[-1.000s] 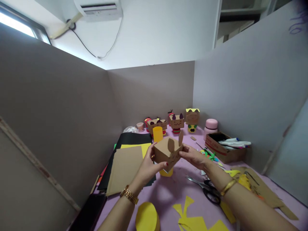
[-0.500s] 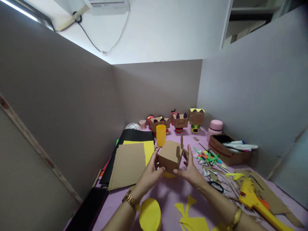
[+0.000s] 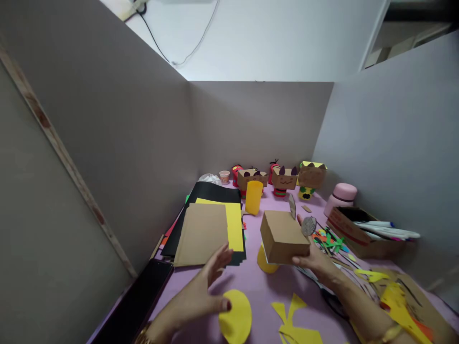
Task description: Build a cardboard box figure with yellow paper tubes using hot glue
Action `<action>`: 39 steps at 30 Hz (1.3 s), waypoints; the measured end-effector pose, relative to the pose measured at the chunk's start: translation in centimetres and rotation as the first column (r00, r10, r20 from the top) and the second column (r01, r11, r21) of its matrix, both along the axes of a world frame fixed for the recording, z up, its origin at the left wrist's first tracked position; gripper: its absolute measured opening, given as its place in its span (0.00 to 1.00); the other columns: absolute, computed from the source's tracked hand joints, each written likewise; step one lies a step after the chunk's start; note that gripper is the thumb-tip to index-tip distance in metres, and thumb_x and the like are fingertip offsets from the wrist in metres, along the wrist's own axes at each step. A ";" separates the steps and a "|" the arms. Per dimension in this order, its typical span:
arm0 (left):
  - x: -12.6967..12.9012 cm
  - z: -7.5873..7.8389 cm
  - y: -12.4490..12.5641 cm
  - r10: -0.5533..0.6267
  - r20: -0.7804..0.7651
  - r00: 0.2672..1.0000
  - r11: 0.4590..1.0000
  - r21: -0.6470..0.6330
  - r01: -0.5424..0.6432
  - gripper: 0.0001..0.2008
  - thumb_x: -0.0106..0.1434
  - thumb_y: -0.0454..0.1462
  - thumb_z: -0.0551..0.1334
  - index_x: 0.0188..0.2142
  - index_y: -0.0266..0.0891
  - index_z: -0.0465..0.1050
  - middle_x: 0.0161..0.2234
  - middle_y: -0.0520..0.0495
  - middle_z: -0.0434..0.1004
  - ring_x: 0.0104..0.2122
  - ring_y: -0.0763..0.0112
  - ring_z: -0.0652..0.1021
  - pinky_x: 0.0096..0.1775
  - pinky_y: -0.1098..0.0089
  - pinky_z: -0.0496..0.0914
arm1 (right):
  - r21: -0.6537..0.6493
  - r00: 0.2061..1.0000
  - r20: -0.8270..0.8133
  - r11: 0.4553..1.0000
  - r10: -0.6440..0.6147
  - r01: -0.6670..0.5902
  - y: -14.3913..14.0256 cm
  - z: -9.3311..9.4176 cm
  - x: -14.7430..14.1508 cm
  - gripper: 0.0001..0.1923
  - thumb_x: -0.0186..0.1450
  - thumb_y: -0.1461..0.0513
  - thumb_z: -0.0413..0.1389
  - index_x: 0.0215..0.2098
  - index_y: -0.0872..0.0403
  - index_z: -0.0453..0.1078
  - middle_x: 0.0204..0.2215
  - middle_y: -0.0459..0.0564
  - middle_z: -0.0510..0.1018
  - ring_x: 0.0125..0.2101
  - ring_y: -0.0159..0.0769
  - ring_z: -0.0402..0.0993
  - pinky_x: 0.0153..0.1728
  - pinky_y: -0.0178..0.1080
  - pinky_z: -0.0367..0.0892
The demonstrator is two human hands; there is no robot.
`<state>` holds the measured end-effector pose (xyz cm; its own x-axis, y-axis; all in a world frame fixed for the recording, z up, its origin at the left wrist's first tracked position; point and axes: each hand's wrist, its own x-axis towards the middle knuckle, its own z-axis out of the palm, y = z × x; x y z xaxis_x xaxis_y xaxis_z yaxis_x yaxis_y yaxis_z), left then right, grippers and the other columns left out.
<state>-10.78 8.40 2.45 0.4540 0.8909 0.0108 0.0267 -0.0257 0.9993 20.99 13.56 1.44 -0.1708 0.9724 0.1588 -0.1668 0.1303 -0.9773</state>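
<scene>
While our right hand [image 3: 315, 258] grips the cardboard box head [image 3: 284, 237] over the yellow cup [image 3: 266, 262], we keep it level. Our left hand [image 3: 204, 291] hangs open, empty, beside the yellow paper disc [image 3: 236, 317].

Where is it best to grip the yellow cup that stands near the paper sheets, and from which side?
Grip the yellow cup around its middle wall, probably coming from the front or from above. It stands upright and its round side is bare. The paper sheets lie flat on its left, and the cardboard figures crowd close behind it.

A single head-worn camera looks forward and down, close over the purple table [image 3: 251, 286] between grey partitions [image 3: 107, 143].
</scene>
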 end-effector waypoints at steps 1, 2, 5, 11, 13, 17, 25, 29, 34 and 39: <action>-0.6 -0.5 -0.9 -0.039 -0.054 0.998 0.999 -0.026 0.037 0.57 0.41 0.43 0.75 0.65 0.49 0.44 0.68 0.40 0.47 0.65 0.54 0.52 0.63 0.54 0.45 | -0.008 1.000 0.005 1.000 0.012 -0.012 -0.1 -0.3 0.3 0.70 0.42 0.48 0.71 0.67 0.40 0.28 0.64 0.56 0.59 0.60 0.55 0.59 0.59 0.57 0.52; -0.9 -0.9 -1.8 -0.057 -0.117 0.991 0.997 -0.060 0.051 0.60 0.39 0.39 0.75 0.66 0.49 0.42 0.69 0.41 0.43 0.66 0.54 0.51 0.63 0.54 0.44 | -0.014 1.000 0.010 1.000 0.024 -0.024 -0.1 -0.5 0.5 0.69 0.42 0.48 0.71 0.67 0.40 0.29 0.64 0.56 0.60 0.60 0.54 0.59 0.59 0.56 0.53; -0.5 -1.6 -4.0 -0.024 -0.264 0.964 0.989 -0.150 -0.016 0.61 0.38 0.29 0.71 0.66 0.50 0.39 0.69 0.45 0.42 0.66 0.56 0.50 0.64 0.56 0.45 | -0.022 0.998 0.033 0.998 0.059 -0.059 -0.4 -0.7 1.0 0.64 0.45 0.50 0.71 0.68 0.41 0.33 0.64 0.56 0.61 0.61 0.52 0.58 0.59 0.54 0.54; 2.2 -3.0 -5.3 0.101 -0.240 0.965 0.984 -0.119 -0.133 0.57 0.38 0.27 0.68 0.65 0.46 0.42 0.67 0.43 0.49 0.65 0.57 0.52 0.64 0.59 0.45 | -0.030 0.993 0.090 0.996 0.081 -0.078 -1.8 -0.8 0.9 0.62 0.47 0.53 0.71 0.68 0.43 0.37 0.67 0.55 0.55 0.64 0.49 0.51 0.62 0.51 0.49; 2.6 -3.9 -5.1 0.133 -0.192 0.972 0.978 -0.130 -0.160 0.53 0.38 0.26 0.67 0.63 0.46 0.47 0.65 0.41 0.54 0.63 0.54 0.57 0.62 0.58 0.49 | -0.025 0.992 0.099 0.997 0.073 -0.071 -2.3 -0.7 0.7 0.62 0.47 0.53 0.71 0.67 0.43 0.37 0.67 0.55 0.54 0.64 0.48 0.51 0.62 0.49 0.49; 2.7 -5.0 -4.8 0.170 -0.100 0.980 0.978 -0.101 -0.180 0.46 0.40 0.28 0.67 0.59 0.45 0.53 0.61 0.40 0.59 0.60 0.52 0.61 0.61 0.56 0.51 | -0.021 0.993 0.098 0.998 0.059 -0.057 -2.2 -0.4 0.4 0.63 0.47 0.52 0.71 0.68 0.45 0.33 0.67 0.57 0.52 0.65 0.47 0.50 0.63 0.50 0.46; 2.8 -2.0 -3.2 0.316 -0.049 0.947 0.949 0.012 -0.316 0.41 0.44 0.31 0.66 0.59 0.43 0.57 0.59 0.39 0.65 0.59 0.52 0.64 0.60 0.55 0.54 | -0.021 0.990 0.112 0.996 0.088 -0.086 -0.2 0.5 0.5 0.66 0.45 0.49 0.71 0.68 0.46 0.33 0.66 0.58 0.56 0.63 0.53 0.53 0.61 0.55 0.50; 1.8 -1.3 -1.0 0.469 -0.053 0.882 0.883 0.059 -0.466 0.39 0.47 0.35 0.66 0.59 0.39 0.56 0.58 0.37 0.66 0.59 0.53 0.66 0.59 0.56 0.58 | -0.011 0.986 0.137 0.995 0.099 -0.098 0.0 1.1 0.4 0.67 0.44 0.49 0.71 0.69 0.45 0.33 0.66 0.57 0.55 0.63 0.54 0.53 0.61 0.55 0.51; -0.9 -1.9 -1.2 0.536 -0.068 0.841 0.844 0.048 -0.534 0.43 0.50 0.42 0.67 0.62 0.39 0.49 0.60 0.34 0.61 0.62 0.50 0.60 0.61 0.54 0.56 | -0.005 0.981 0.170 0.996 0.088 -0.089 0.2 1.8 0.5 0.70 0.43 0.47 0.71 0.68 0.44 0.28 0.68 0.56 0.49 0.63 0.55 0.51 0.61 0.55 0.48; -3.7 -2.6 -4.2 0.530 -0.137 0.837 0.846 0.018 -0.533 0.47 0.50 0.50 0.67 0.63 0.43 0.44 0.64 0.33 0.52 0.62 0.44 0.59 0.62 0.47 0.51 | -0.013 0.972 0.206 0.993 0.116 -0.116 -0.3 1.7 1.1 0.70 0.43 0.45 0.69 0.69 0.46 0.28 0.68 0.59 0.50 0.65 0.53 0.46 0.63 0.55 0.41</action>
<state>-14.46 4.17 -0.13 -0.0936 0.9950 -0.0351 0.1615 0.0500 0.9856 22.04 13.28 3.09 -0.3113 0.9442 0.1077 0.0239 0.1211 -0.9924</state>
